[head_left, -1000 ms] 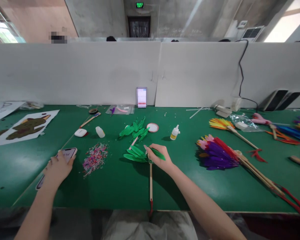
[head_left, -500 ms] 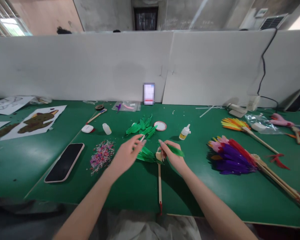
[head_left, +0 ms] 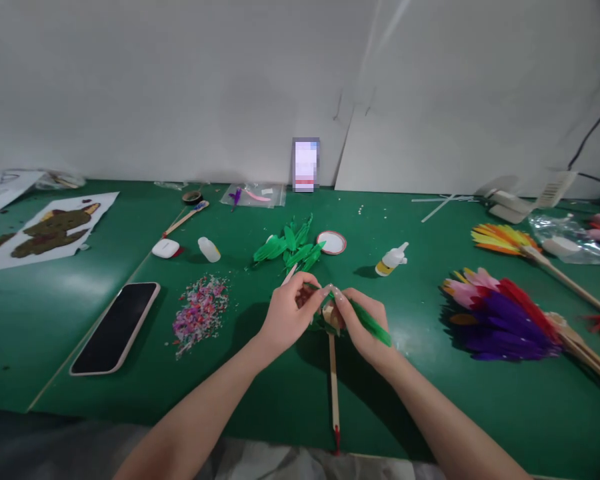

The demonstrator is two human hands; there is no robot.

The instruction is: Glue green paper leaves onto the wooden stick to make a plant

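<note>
My right hand pinches a green feather whose soft end points to the lower right. The fingertips of my left hand meet those of my right at the feather's thin end. A slim pale stick pokes up from my left hand, its kind unclear. Just under my hands lies a wooden fan handle with a red tie at its near end; the green feathers at its head are mostly hidden by my left hand. Beyond my fingers rests a pile of loose green feathers.
A glue bottle and a red-rimmed white lid stand near. To the left are a small white bottle, colourful bits and a phone. At right lie feather fans. A lit phone leans against the partition.
My hands have come together over the fan's head; my left hand moved right and down to meet my right fingertips. The view has tilted downward.
</note>
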